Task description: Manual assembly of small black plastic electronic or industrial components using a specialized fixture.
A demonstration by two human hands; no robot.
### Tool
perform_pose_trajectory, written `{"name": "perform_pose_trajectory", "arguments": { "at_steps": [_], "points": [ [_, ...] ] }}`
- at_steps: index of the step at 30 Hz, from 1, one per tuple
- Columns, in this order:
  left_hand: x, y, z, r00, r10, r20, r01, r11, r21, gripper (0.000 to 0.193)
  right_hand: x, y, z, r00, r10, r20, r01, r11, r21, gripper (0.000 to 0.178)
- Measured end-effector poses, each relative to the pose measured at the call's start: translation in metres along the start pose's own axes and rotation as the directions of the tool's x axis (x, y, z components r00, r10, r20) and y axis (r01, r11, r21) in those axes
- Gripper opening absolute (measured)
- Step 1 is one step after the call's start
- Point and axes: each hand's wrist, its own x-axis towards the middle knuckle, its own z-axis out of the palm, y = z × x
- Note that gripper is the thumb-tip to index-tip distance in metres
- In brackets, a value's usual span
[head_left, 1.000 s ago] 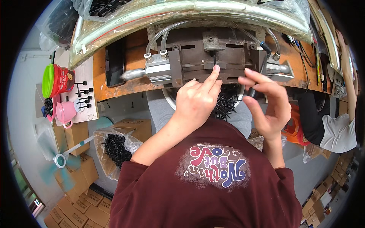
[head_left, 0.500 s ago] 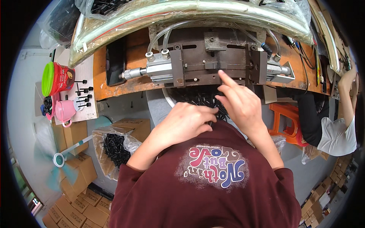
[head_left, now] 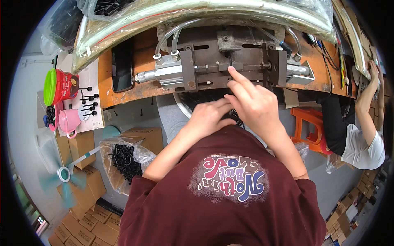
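Note:
The index finger of my right hand is stretched out, its tip at the small dark block in the middle of a metal fixture. The other fingers of that hand are curled, and I see nothing in them. A short black stem stands just beyond the fingertip, below the grey clamp piece. My left hand is low over a basin of black parts, thumb and fingers apart. Its fingertips are partly hidden by the right hand. Silver cylinders flank the block on both sides, their rods pointing inward.
A black tray lies left of the fixture. Beyond it, a red tub, a pink cup and several black bolts stand on a white board. A box of black parts, a fan, an orange stool and another person surround me.
My right fingertip has moved left and farther onto the block. My left hand has shifted away from my body. Both cylinder rods reach farther inward, and the black stem now shows at the block.

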Motion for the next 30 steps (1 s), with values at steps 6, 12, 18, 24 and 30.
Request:
{"name": "perform_pose_trajectory", "arguments": {
  "at_steps": [6, 12, 18, 24, 30],
  "points": [
    [-0.041, -0.061, 0.009, 0.924, -0.184, -0.335, 0.196, 0.981, 0.004, 0.032, -0.07, 0.032, 0.008, 0.952, 0.3, -0.054, -0.277, 0.925, 0.261, 0.029],
    [-0.075, -0.094, 0.035, 0.834, -0.301, -0.462, 0.372, 0.926, 0.069, 0.053, -0.157, 0.047, 0.071, 0.905, 0.274, 0.326, -0.332, 0.934, 0.136, 0.097],
    [-0.059, -0.076, 0.055, 0.967, -0.233, -0.105, 0.236, 0.971, 0.019, 0.086, -0.145, 0.043, 0.136, 0.928, 0.246, 0.28, -0.289, 0.949, 0.123, 0.118],
    [-0.035, -0.079, 0.076, 0.937, -0.269, -0.222, 0.295, 0.951, 0.092, 0.089, -0.131, 0.042, 0.164, 0.937, 0.283, 0.203, -0.31, 0.944, 0.115, 0.117],
    [-0.01, -0.09, 0.067, 0.897, -0.386, -0.214, 0.415, 0.904, 0.108, 0.07, -0.111, 0.052, 0.175, 0.866, 0.358, 0.349, -0.368, 0.929, -0.038, 0.095]
  ]
}}
